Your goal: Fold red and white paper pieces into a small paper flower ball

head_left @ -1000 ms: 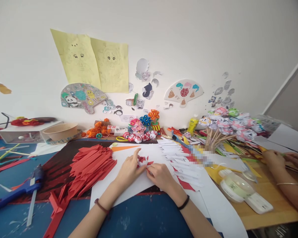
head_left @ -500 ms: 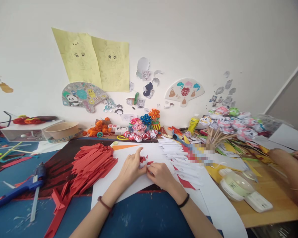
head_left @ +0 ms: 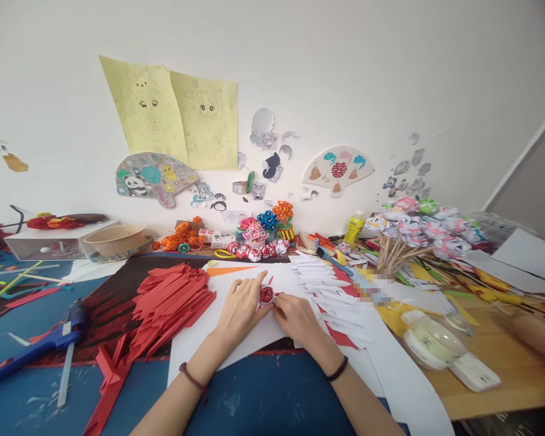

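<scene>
My left hand (head_left: 241, 307) and my right hand (head_left: 296, 316) meet over a white paper sheet (head_left: 209, 336) at the table's middle. Between their fingertips they pinch a small red-and-white paper flower (head_left: 266, 295), now rolled into a tight ball. Both hands have fingers curled round it. A pile of folded red paper strips (head_left: 172, 301) lies just left of my left hand. A row of folded white paper strips (head_left: 331, 297) lies just right of my right hand.
A blue glue gun (head_left: 40, 344) lies at the left. Finished paper flowers (head_left: 257, 242) line the wall. A bunch of paper roses on sticks (head_left: 418, 230) stands at the right. A plastic tub (head_left: 429, 344) sits on the wooden board. Another person's forearm (head_left: 536, 336) shows at far right.
The loose red-and-white paper has been rolled into a tight round flower between my fingers. The other person's hands at the right have drawn back toward the frame edge.
</scene>
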The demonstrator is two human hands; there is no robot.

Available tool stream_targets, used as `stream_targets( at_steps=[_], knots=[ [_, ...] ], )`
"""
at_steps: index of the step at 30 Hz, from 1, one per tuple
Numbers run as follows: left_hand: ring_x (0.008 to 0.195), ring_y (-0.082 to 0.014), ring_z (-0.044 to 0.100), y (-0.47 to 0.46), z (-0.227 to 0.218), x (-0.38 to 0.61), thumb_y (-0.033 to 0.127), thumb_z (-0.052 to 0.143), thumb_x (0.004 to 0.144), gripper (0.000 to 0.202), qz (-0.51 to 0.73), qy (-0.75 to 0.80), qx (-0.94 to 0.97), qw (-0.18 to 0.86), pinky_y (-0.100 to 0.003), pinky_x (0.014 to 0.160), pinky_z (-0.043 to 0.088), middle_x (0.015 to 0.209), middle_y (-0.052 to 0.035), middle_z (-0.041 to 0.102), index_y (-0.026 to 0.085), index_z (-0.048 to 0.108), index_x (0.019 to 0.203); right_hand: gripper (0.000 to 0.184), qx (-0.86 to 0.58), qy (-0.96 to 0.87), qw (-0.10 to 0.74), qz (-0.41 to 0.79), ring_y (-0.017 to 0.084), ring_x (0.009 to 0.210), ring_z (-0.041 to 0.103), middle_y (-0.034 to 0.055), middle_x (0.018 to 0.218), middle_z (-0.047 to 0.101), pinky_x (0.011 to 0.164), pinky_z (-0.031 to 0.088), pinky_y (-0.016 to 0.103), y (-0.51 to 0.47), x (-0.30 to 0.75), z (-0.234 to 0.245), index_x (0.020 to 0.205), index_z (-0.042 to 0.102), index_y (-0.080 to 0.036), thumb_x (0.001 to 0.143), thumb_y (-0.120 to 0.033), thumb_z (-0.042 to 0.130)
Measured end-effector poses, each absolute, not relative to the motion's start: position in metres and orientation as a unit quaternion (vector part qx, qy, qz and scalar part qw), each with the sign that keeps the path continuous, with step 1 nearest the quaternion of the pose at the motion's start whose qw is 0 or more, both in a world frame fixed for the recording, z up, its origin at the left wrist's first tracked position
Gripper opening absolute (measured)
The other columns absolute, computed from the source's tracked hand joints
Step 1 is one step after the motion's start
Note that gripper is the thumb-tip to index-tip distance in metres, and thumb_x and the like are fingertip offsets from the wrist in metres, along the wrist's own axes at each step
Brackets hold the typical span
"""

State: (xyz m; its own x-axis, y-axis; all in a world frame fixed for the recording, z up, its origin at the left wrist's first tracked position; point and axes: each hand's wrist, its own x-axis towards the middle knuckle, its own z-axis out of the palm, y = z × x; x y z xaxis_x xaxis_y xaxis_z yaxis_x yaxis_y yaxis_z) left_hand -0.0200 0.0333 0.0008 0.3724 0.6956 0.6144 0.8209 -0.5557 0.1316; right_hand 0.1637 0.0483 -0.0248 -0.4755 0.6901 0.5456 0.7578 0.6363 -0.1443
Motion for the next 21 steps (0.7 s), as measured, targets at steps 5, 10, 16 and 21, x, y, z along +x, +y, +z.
stream_targets(
  at_steps=[5, 10, 16, 21],
  knots=[
    [0.108, -0.0247, 0.058, 0.0322, 0.0037, -0.0223, 0.031, 0.059, 0.092, 0.057, -0.310, -0.453, -0.834, 0.065, -0.039, 0.094, 0.037, 0.116, -0.0091, 0.063, 0.022, 0.033, 0.142, 0.023, -0.467, -0.828, 0.305, -0.065, 0.016, 0.067, 0.063, 0.0020, 0.073, 0.067, 0.059, 0.034, 0.026, 0.0531, 0.1709, -0.0244, 0.071, 0.062, -0.018, 0.090, -0.007, 0.054],
    [0.109, -0.0269, 0.055, 0.0345, 0.0021, -0.0225, 0.034, 0.060, 0.092, 0.040, -0.292, -0.489, -0.816, 0.101, -0.039, 0.088, 0.037, 0.120, -0.0096, 0.060, 0.022, 0.047, 0.128, 0.025, -0.476, -0.818, 0.314, -0.068, 0.015, 0.067, 0.061, 0.0008, 0.071, 0.064, 0.059, 0.034, 0.026, 0.0567, 0.1745, -0.0257, 0.070, 0.062, -0.019, 0.091, -0.007, 0.055],
    [0.103, -0.0257, 0.056, 0.0333, 0.0000, -0.0206, 0.032, 0.055, 0.094, 0.025, -0.282, -0.506, -0.802, 0.146, -0.040, 0.086, 0.036, 0.114, -0.0076, 0.061, 0.023, 0.053, 0.118, 0.016, -0.469, -0.815, 0.334, -0.069, 0.017, 0.076, 0.062, 0.0021, 0.080, 0.067, 0.065, 0.038, 0.027, 0.0559, 0.1737, -0.0228, 0.082, 0.066, -0.020, 0.093, -0.013, 0.056],
    [0.104, -0.0259, 0.055, 0.0318, 0.0001, -0.0203, 0.025, 0.057, 0.092, 0.027, -0.276, -0.508, -0.805, 0.128, -0.040, 0.086, 0.037, 0.116, -0.0070, 0.061, 0.023, 0.053, 0.119, 0.009, -0.447, -0.820, 0.351, -0.057, 0.018, 0.083, 0.065, 0.0026, 0.090, 0.070, 0.067, 0.041, 0.027, 0.0527, 0.1743, -0.0177, 0.093, 0.066, -0.021, 0.093, -0.015, 0.059]
  ],
)
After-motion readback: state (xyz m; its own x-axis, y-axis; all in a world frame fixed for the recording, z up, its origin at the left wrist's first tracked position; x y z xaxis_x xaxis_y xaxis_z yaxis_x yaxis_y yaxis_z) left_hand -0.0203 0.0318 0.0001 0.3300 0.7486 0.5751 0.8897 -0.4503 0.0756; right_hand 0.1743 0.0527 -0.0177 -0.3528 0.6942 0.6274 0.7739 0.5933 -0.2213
